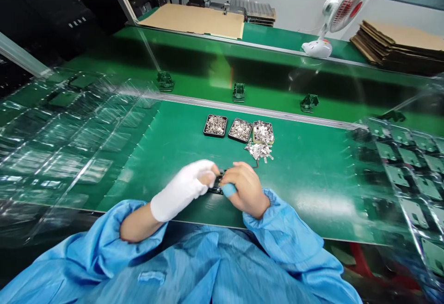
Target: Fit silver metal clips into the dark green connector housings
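Here, component (217,186) between left grip (193,180), right grip (245,186)

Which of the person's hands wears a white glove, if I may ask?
The left hand; the right hand is ungloved, with a blue cover on one digit.

Pretty shiny blue fabric smock (211,267), with baggy, wrinkly blue sleeves (294,234) bunching up at gathered blue cuffs (273,206). Left grip (203,174) gets a snug white fabric glove (178,192) running past the wrist, finger ends uncovered. Right grip (244,186) just has a small pale blue finger cover (228,190). There's also a short lighter-blue strip (151,277) on the smock's front.
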`<state>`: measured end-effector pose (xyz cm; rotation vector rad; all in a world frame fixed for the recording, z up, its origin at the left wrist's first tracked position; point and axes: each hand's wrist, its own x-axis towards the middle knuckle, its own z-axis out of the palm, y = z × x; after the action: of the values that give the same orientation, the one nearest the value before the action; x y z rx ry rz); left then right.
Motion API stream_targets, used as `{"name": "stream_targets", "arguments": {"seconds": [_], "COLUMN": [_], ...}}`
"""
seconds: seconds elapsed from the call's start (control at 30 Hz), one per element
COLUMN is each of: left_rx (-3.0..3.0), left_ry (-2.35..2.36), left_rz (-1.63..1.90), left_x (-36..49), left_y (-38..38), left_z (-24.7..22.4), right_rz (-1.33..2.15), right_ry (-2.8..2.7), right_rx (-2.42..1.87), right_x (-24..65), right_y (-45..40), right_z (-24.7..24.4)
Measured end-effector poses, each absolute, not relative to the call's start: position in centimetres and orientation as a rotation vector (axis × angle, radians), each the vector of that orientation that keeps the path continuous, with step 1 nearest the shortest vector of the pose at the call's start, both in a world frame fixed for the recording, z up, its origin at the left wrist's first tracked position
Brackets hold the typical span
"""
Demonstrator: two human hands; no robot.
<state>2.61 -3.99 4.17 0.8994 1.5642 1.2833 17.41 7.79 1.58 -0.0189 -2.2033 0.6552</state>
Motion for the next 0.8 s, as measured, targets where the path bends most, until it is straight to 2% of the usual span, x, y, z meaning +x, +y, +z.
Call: {"name": "stream_targets", "arguments": {"seconds": [0.1,0.27,0.37,0.53,0.67,0.8], "left_rx": [1.207,1.601,1.587,1.697,1.783,1.797], "left_ry": [1.965,1.91,1.968,2.086,2.104,2.101], "left_rz": [1.434,0.94,0.867,1.048,1.14,1.174], "left_x": [0.9,0.8,1.6,2.4,3.0,3.6], "left_y": [-4.8,-5.1,-4.7,-4.4,-4.4,-4.4], "left_z": [2.7,-0.9,-1.9,-0.9,0.0,0.4], "right_rz": [0.877,1.194,1.264,1.205,0.999,0.916], "right_ry": [-2.099,-1.995,-1.994,-2.081,-2.277,-2.351], "right_rx": [-0.292,-0.56,-0.56,-0.433,-0.219,-0.216], "right_x": [17.4,17.2,17.2,16.9,16.7,16.6], "right_y": [8.6,9.4,9.4,9.1,8.4,7.9], "right_z": [2.4,2.5,2.1,1.5,0.9,0.6]}}
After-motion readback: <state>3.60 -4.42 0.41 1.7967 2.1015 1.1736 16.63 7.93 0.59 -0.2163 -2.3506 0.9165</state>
